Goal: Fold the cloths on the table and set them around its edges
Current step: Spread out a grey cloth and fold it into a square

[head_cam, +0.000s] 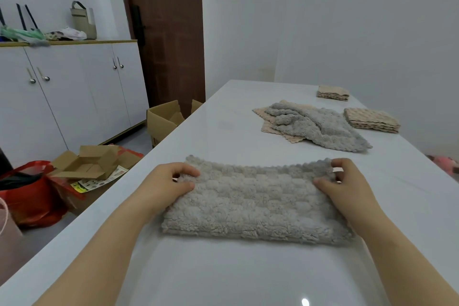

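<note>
A fluffy grey cloth (255, 201) lies folded in half on the white table (223, 276), right in front of me. My left hand (171, 184) pinches its far left corner and my right hand (340, 181) pinches its far right corner. Farther back lies a loose heap: a grey cloth (320, 126) crumpled on top of a beige cloth (267, 119). Two folded beige cloths rest by the right edge, one (372, 120) beside the heap and one (332, 93) farther away.
Left of the table the floor holds open cardboard boxes (164, 119), a red bag (29, 194) and papers. White cabinets (69, 97) line the left wall beside a brown door (169, 32). A pink object (444, 163) shows past the table's right edge.
</note>
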The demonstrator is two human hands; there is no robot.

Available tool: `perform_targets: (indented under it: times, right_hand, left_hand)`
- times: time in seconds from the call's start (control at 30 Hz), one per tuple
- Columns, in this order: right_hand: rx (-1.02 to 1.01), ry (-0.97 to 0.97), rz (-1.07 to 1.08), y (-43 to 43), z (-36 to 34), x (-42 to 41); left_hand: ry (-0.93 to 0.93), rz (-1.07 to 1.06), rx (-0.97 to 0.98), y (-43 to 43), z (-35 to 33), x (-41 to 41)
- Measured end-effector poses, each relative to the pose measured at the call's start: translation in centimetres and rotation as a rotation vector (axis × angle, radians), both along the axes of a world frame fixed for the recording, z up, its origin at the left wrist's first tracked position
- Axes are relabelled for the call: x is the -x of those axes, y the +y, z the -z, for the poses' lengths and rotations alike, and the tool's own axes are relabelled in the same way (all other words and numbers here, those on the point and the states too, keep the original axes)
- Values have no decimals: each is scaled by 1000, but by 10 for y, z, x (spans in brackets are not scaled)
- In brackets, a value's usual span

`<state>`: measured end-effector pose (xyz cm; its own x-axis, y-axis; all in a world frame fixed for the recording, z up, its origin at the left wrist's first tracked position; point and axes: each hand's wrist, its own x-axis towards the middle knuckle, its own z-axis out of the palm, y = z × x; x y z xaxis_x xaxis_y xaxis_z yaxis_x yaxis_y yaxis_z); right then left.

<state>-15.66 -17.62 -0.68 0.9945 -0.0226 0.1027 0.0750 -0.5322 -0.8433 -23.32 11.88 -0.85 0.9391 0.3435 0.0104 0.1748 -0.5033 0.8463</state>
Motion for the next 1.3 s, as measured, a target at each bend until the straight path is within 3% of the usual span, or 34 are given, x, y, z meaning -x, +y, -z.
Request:
perform_targets:
  times: [0.17, 0.23, 0.3, 0.37, 0.47, 0.6, 1.03, 1.3]
  right_hand:
    - [261, 146, -90, 1, -3, 3]
    - [364, 177, -119, -1, -5, 3]
    - [395, 178, -153, 0, -6, 4]
    - [346, 131, -161, 1, -7, 3]
    - [254, 34, -126, -1, -8, 1]
    - [254, -15, -81, -9, -7, -1]
    - [120, 221, -87, -18, -9, -5]
    - [-241, 214, -168, -8, -38, 1]
  left_hand:
    - [97, 24, -523, -1, 5, -3]
    - [22, 25, -679, -14, 3, -2]
    - [-31, 156, -786, -31, 6, -3]
    - [61, 332, -859, -50, 15, -3]
    - [230, 430, -867, -63, 25, -1]
    - [123, 343, -845, -77, 24, -6]
    - [223, 409, -849, -100, 27, -13]
    - [155, 305, -866, -81, 19, -7]
